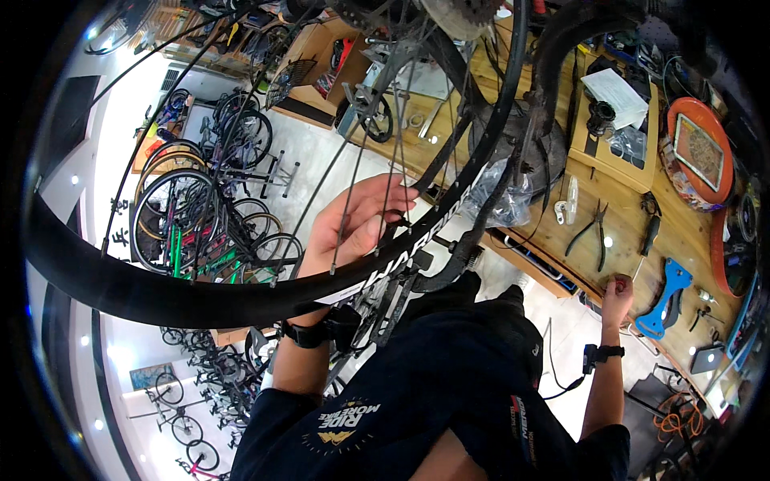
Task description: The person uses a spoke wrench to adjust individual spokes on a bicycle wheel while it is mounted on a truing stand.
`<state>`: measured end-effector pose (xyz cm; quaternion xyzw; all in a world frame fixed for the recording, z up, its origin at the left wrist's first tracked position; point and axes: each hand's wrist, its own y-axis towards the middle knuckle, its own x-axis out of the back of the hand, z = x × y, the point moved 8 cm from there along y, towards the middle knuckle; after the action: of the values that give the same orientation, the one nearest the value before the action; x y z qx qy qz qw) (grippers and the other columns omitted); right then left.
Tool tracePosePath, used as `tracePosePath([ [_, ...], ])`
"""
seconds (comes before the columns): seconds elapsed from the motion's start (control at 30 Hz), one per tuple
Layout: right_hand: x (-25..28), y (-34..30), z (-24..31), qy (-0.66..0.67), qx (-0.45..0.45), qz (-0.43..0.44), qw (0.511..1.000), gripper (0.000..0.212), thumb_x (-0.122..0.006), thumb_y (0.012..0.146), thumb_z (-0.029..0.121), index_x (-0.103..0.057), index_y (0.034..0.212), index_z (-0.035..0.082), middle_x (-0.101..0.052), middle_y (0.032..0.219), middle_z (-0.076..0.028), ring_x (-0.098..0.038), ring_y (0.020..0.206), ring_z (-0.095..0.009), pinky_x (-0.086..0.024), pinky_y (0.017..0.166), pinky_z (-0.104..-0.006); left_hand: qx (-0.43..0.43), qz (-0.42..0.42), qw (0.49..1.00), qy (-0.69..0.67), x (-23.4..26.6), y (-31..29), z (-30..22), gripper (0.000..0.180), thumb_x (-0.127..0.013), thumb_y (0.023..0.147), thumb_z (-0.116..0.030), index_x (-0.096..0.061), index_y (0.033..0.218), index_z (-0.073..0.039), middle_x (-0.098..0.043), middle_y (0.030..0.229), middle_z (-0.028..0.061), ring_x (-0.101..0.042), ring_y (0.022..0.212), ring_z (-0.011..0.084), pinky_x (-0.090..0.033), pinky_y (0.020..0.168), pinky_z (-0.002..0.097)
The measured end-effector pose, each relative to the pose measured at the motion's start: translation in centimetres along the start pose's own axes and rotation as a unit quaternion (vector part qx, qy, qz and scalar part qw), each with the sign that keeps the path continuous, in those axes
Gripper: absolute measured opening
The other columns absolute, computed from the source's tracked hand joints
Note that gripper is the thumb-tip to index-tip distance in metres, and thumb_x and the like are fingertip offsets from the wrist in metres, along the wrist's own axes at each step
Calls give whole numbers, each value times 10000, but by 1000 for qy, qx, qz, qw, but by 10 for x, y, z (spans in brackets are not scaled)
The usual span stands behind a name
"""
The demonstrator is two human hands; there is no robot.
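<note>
The wheel (397, 266) hangs right across the person's front, its rim arcing from low on the left up toward the upper right, so the long sweep slants away from the body. The left hand (361, 218) is by far the nearer: it sits inside the curve, beyond the spokes (346, 199), with the rim crossing in front of its forearm. From that hand, the rim lies just on the body's side. Its fingers bend toward the thumb by something dark, but I can't tell whether they grip it.

The right hand (618, 295) is well apart, off to the right at the edge of the bench (622, 212). Its fingers are curled in, with a bit of red showing; what they hold, if anything, I can't make out. Beside it lies a blue tool (666, 297), with pliers (600, 221) farther up the bench.
</note>
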<state>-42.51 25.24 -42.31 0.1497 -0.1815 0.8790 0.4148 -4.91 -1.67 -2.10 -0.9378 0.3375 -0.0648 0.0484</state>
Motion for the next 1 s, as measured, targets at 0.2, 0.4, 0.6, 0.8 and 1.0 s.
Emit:
tracePosePath([
  [0.2, 0, 6, -12, 27, -11, 18, 999, 111, -587, 851, 73, -578, 914, -18, -655, 772, -94, -628, 685, -147, -488, 614, -281, -18, 31, 999, -23, -1, 10, 5, 887, -632, 835, -471, -271, 1412, 98, -354, 1446, 244, -393, 1331, 321, -316, 1076, 379],
  [0.4, 2, 9, -16, 68, 24, 37, 997, 129, -593, 833, 47, -563, 952, 6, -595, 745, -48, -541, 604, -108, -438, 530, -255, -26, 67, 997, 2, 12, 27, 3, 1139, -664, 710, -662, -197, 1447, 70, -332, 1461, 234, -380, 1340, 294, -308, 1091, 349],
  [0.6, 17, -31, 30, 108, -53, 66, 991, 225, -562, 847, 38, -488, 1059, 20, -591, 743, -53, -485, 517, -83, -386, 457, -225, 9, 80, 997, 6, 15, 58, 20, 775, -286, 967, -588, -183, 1486, -22, -314, 1483, 194, -332, 1370, 266, -253, 1120, 350],
  [0.8, 35, -91, 68, 118, -44, 42, 991, 217, -525, 881, 11, -465, 1089, 26, -656, 825, -88, -499, 557, -77, -397, 490, -216, 11, 139, 990, -24, -3, 69, 15, 642, -230, 1020, -485, -183, 1493, -55, -322, 1483, 142, -329, 1370, 235, -215, 1144, 350],
  [1.0, 44, -157, 85, 104, -42, -10, 994, 214, -546, 876, 38, -478, 1077, 11, -661, 796, -95, -513, 539, -88, -408, 471, -226, -110, 248, 961, -59, -4, 74, -5, 688, -292, 972, -555, -343, 1412, -29, -453, 1384, 141, -418, 1301, 255, -281, 1094, 378],
])
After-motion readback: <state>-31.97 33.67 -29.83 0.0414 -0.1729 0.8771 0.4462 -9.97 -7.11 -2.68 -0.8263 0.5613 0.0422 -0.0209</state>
